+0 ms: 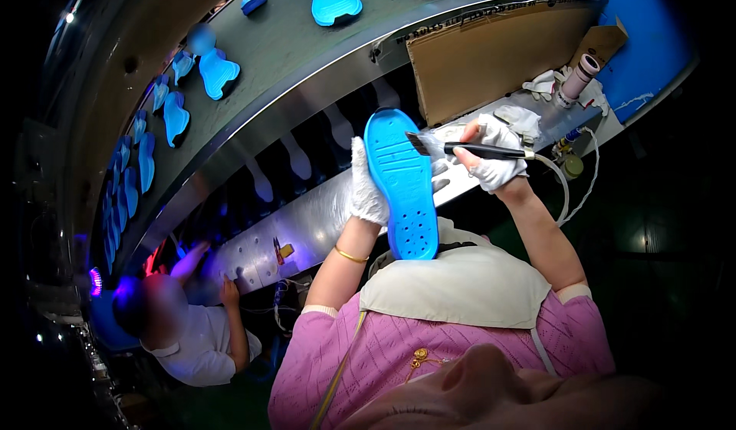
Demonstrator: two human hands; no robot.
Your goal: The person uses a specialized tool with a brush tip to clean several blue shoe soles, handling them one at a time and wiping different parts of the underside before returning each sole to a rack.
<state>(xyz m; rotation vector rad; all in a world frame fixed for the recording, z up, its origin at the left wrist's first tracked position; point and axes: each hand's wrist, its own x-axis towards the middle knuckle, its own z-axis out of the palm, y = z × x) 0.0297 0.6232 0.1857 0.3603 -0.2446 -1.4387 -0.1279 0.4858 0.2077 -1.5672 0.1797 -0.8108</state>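
A bright blue shoe sole (pixel 402 173) is held up lengthwise in front of my body. It has grooves across its upper part and small holes near its lower end. My left hand (pixel 366 188), in a white glove, is closed on it from the left edge, with fingertips showing past its right edge. My right hand (pixel 494 158), gloved with bare fingertips, grips a black-handled brush (pixel 489 151). The dark bristles lie over the sole's upper right edge; I cannot tell if they touch it. A pale hose runs from the handle's end.
A curved conveyor belt (pixel 284 54) carries several blue soles beyond a metal workbench (pixel 322 219). Cardboard (pixel 498 58), a pink cup (pixel 580 77) and white gloves (pixel 541 85) stand or lie at the right. A small yellow-handled tool (pixel 285 251) lies left. A co-worker (pixel 195 342) is at lower left.
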